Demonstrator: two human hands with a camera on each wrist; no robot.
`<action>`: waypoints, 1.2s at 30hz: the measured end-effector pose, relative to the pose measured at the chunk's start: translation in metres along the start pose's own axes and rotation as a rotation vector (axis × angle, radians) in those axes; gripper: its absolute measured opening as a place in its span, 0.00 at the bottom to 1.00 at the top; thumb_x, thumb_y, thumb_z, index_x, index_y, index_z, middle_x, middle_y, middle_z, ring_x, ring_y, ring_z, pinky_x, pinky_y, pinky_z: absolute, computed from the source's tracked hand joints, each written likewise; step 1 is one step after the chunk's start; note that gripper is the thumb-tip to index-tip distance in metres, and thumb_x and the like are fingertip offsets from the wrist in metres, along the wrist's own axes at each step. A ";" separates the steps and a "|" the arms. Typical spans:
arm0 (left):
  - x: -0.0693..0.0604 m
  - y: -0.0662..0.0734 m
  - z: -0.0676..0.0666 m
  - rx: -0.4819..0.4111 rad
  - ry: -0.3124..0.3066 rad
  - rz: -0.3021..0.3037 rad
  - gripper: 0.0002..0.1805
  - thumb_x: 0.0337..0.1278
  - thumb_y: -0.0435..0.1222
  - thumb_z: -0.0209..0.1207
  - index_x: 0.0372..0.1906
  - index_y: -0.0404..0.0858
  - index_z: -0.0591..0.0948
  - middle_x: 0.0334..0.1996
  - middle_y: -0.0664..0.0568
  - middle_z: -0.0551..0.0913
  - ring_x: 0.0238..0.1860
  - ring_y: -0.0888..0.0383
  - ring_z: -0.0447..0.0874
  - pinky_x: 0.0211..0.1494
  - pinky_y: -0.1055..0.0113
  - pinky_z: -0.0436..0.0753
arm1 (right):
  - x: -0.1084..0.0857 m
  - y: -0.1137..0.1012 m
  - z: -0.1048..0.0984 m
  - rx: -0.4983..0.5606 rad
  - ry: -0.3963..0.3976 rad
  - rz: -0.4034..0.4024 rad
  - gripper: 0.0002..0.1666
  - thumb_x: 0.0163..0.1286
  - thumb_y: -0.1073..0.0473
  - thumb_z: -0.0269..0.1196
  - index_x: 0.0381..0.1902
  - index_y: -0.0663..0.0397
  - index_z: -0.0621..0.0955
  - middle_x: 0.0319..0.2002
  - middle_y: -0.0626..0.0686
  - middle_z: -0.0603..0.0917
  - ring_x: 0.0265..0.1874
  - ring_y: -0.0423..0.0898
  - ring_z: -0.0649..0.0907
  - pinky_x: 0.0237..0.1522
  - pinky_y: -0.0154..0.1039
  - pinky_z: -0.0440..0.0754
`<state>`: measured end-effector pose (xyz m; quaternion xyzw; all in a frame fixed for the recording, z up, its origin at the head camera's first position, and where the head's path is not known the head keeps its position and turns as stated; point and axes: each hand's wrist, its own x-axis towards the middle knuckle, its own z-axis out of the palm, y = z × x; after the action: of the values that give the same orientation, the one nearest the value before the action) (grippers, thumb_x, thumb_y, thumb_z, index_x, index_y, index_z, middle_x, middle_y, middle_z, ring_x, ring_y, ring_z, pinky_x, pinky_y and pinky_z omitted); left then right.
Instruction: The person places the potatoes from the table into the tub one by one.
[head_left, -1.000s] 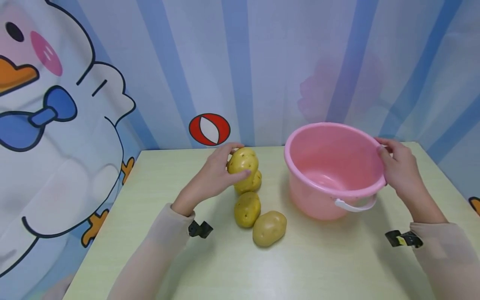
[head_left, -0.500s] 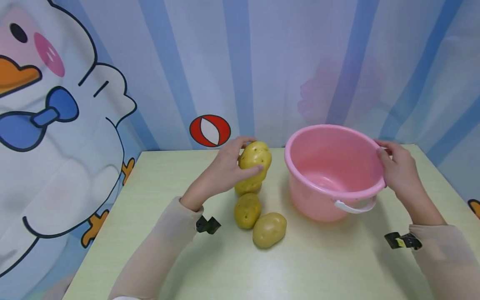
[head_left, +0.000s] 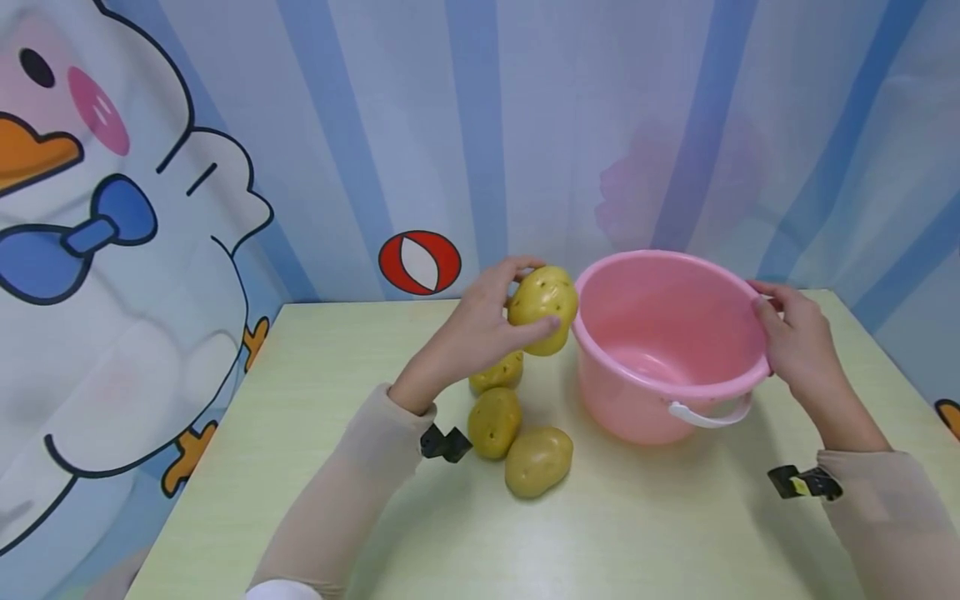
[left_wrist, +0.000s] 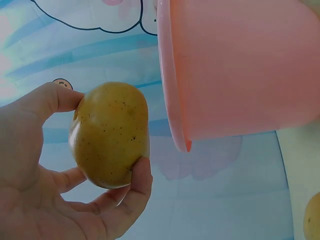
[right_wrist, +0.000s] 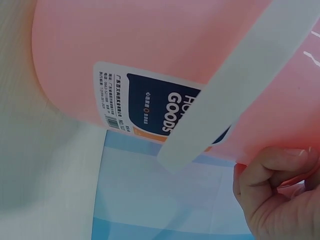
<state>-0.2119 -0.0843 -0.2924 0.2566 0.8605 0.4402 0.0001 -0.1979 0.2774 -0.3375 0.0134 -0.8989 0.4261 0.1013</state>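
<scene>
My left hand point(head_left: 491, 321) grips a yellow potato point(head_left: 543, 304) with thumb and fingers curled about it, lifted beside the left rim of a pink bucket point(head_left: 622, 400). The left wrist view shows this potato point(left_wrist: 111, 135) close up, apart from the bucket wall point(left_wrist: 240, 70). At the bucket's right rim, my right hand point(head_left: 798, 333) holds on with its fingers bent over the edge. Below my left hand a potato point(head_left: 498, 373) lies partly hidden by it. Nearer to me rest a second potato point(head_left: 494, 423) and a paler one point(head_left: 538, 462). The bucket's visible inside holds nothing.
A white handle point(head_left: 708, 415) hangs at the bucket's front, and a printed label point(right_wrist: 155, 107) sits on its side. The pale table point(head_left: 247, 467) ends at the back against a striped blue cloth point(head_left: 525, 125) with cartoon figures.
My left hand has lifted the potato off the group and carried it right and up to the bucket's rim. My right hand and the bucket have stayed in place.
</scene>
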 end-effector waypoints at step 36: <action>0.043 0.047 0.034 -0.023 -0.087 0.117 0.36 0.61 0.48 0.65 0.71 0.48 0.64 0.58 0.52 0.69 0.51 0.57 0.71 0.42 0.71 0.82 | 0.000 -0.001 -0.001 0.008 0.000 0.022 0.34 0.83 0.49 0.38 0.75 0.68 0.59 0.51 0.70 0.70 0.22 0.41 0.80 0.20 0.37 0.81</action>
<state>-0.2207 -0.0172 -0.2681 0.3256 0.8379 0.4377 0.0148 -0.1979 0.2779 -0.3361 0.0041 -0.8972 0.4310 0.0966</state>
